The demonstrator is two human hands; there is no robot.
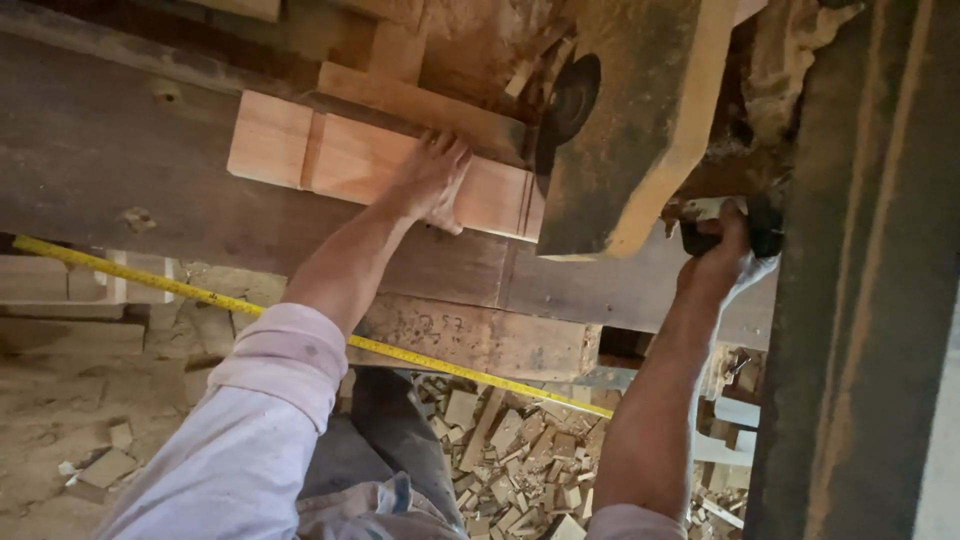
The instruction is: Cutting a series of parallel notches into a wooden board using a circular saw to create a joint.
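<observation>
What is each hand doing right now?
Left hand: open, pressed flat on the wood block.
Right hand: closed around the black saw handle.

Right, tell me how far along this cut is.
Done: offcuts heaped on the floor; pencil lines mark the board's end. In hand: left hand flat on the reddish board, right hand on the saw's black handle. Left: the blade sits at the lines; no cut is visible.

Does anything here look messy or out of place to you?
Yes: a heap of small wood offcuts litters the floor under the bench, and a yellow tape measure hangs slanted across it. The left hand presses a wood block near the saw blade.
</observation>
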